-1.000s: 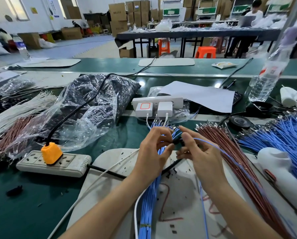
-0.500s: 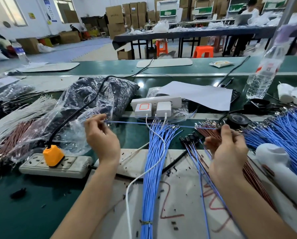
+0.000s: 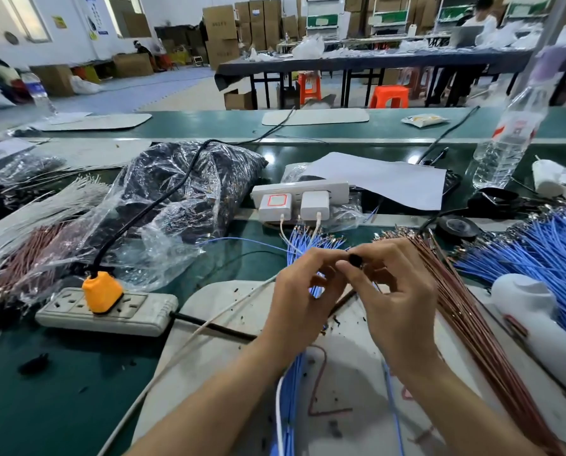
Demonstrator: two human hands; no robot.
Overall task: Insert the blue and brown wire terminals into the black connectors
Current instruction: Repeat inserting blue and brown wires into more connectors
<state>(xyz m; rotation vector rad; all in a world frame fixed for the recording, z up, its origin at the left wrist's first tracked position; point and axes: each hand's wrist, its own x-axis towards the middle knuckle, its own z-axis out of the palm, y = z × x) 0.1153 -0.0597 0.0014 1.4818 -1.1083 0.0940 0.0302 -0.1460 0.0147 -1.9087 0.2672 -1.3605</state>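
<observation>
Both hands have closed in since half a second ago, when they were spread wide with a blue wire stretched between them. Now I see them meeting at the centre of the frame, fingertips almost touching.

Head view: the right hand (image 3: 396, 297) pinches a small black connector (image 3: 354, 259) between thumb and forefinger. The left hand (image 3: 303, 291) curls its fingers on a single blue wire (image 3: 242, 240) that loops off toward the left. Beneath the hands the blue wire bundle (image 3: 291, 409) lies on a white mat (image 3: 229, 311). The brown wire bundle (image 3: 466, 317) fans along the right, beside another blue heap (image 3: 544, 251). At lower left an orange plug (image 3: 101, 291) sits in a power strip (image 3: 143, 312).
</observation>
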